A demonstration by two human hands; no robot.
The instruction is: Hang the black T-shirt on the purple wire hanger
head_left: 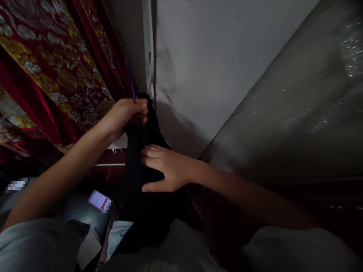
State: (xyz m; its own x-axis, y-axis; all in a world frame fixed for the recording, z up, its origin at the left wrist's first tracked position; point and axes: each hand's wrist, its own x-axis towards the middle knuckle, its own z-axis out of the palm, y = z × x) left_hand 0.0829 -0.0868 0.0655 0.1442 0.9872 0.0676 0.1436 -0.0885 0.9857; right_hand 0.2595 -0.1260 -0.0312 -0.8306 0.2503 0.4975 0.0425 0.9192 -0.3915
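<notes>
A long black garment (135, 158) hangs down in front of me, its lower part merging with the dark around my lap. My left hand (133, 111) is closed near its upper end, fingers curled in. From that fist a thin purple piece (132, 86) sticks up, blurred, so its kind is unclear. Lower down, my right hand (160, 166) rests against the garment with fingers stretched out and thumb apart. The fingertips of the right hand touch the black cloth.
A red curtain with gold and silver patterns (65, 75) hangs at left. Ahead are a pale wall (204, 75) and a grey-green slanted surface (297, 102). A lit phone (99, 200) lies on a dark seat (76, 207) at lower left.
</notes>
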